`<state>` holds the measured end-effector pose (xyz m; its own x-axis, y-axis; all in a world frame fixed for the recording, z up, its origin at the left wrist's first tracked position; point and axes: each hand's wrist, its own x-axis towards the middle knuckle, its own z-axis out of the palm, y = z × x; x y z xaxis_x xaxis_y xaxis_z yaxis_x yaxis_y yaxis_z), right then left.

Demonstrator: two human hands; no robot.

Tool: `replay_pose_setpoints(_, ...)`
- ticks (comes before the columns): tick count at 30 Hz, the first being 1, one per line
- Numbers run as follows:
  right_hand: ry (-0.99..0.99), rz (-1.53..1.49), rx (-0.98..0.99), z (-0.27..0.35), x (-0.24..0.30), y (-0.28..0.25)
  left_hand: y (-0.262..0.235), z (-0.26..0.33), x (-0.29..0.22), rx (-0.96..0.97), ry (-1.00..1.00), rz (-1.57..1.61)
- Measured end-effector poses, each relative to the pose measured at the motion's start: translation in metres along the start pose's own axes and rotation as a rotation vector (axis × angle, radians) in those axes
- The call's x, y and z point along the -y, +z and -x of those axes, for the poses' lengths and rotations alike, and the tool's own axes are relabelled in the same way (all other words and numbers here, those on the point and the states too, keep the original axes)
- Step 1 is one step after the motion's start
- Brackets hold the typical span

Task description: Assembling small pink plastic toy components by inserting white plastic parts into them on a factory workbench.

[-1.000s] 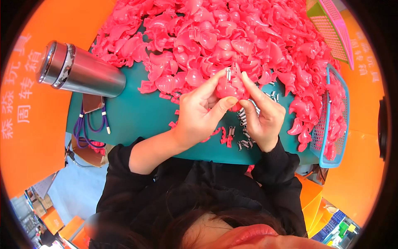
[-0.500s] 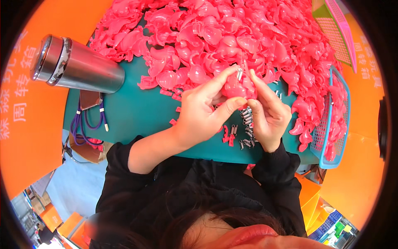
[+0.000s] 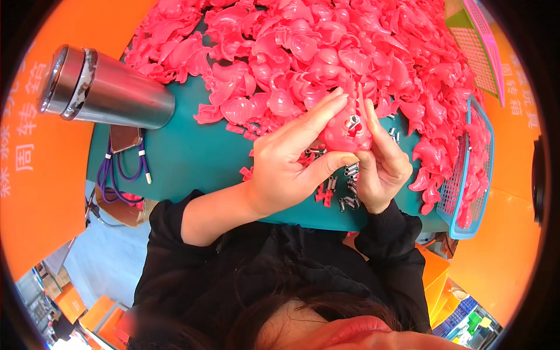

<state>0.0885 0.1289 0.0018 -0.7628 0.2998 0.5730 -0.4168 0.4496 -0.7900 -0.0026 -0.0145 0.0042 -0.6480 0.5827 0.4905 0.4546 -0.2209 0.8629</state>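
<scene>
Worn on the head, the camera looks steeply down from close above the near edge of the green bench [image 3: 192, 154] (a wide fisheye, so straight lines bow), taking in the wearer's black top [image 3: 277, 256] this side of the bench and orange panels [image 3: 44, 227] flanking it.

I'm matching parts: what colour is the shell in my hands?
The shell is glossy pinkish red, best seen in the head view.

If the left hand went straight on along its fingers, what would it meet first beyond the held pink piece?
Probably the pink heap beyond the left hand, though the depth between them is unclear.
</scene>
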Motion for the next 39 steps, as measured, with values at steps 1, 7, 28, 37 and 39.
replay_pose_setpoints(1,-0.017,0.018,0.056,0.0,0.0,-0.003,0.0,-0.001,-0.001,0.002,0.015,-0.023)
replay_pose_setpoints(7,0.037,0.045,0.033,-0.002,0.005,-0.004,-0.002,-0.001,-0.003,0.015,0.034,-0.081)
replay_pose_setpoints(28,0.242,0.296,0.033,-0.008,0.014,0.005,0.01,-0.002,0.007,-0.109,-0.309,0.421)
replay_pose_setpoints(37,0.244,0.297,0.064,-0.008,0.014,0.007,0.013,0.0,0.006,-0.14,-0.318,0.38)
replay_pose_setpoints(39,0.272,0.285,0.086,-0.01,0.014,0.009,0.011,-0.001,0.007,-0.123,-0.368,0.37)
